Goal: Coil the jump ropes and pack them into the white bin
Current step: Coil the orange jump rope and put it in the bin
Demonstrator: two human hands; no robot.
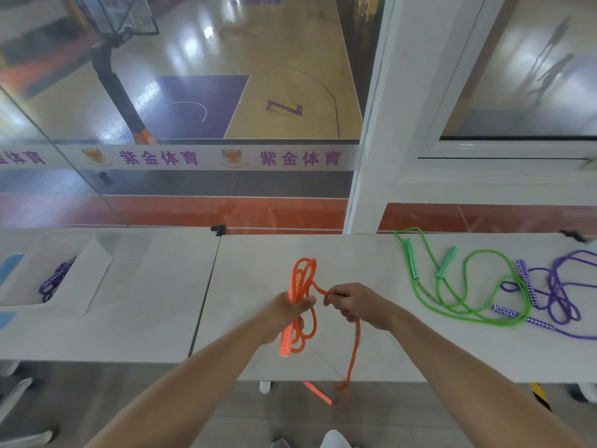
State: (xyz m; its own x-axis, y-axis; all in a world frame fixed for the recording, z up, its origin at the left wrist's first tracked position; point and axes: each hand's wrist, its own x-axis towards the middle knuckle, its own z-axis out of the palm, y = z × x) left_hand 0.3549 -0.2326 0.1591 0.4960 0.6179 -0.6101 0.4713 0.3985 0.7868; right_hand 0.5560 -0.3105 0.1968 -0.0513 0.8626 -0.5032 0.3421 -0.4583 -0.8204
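My left hand [287, 313] grips a bundle of orange jump rope [303, 279] loops together with one orange patterned handle [286, 341], held upright over the table. Just to its right, my right hand [355, 305] pinches the free orange strand. That strand hangs down past the table's front edge, where the second orange handle [318, 393] dangles. A white bin [82, 286] stands at the far left with a coiled purple rope [55, 279] inside. A loose green rope [465, 286] and a loose purple rope [555, 289] lie on the table to the right.
Two white tables [145, 302] meet along a seam left of my hands. A glass wall and a white pillar [381, 124] stand behind them. A blue item [9, 263] lies at the far left edge. White chair parts [19, 392] show below left.
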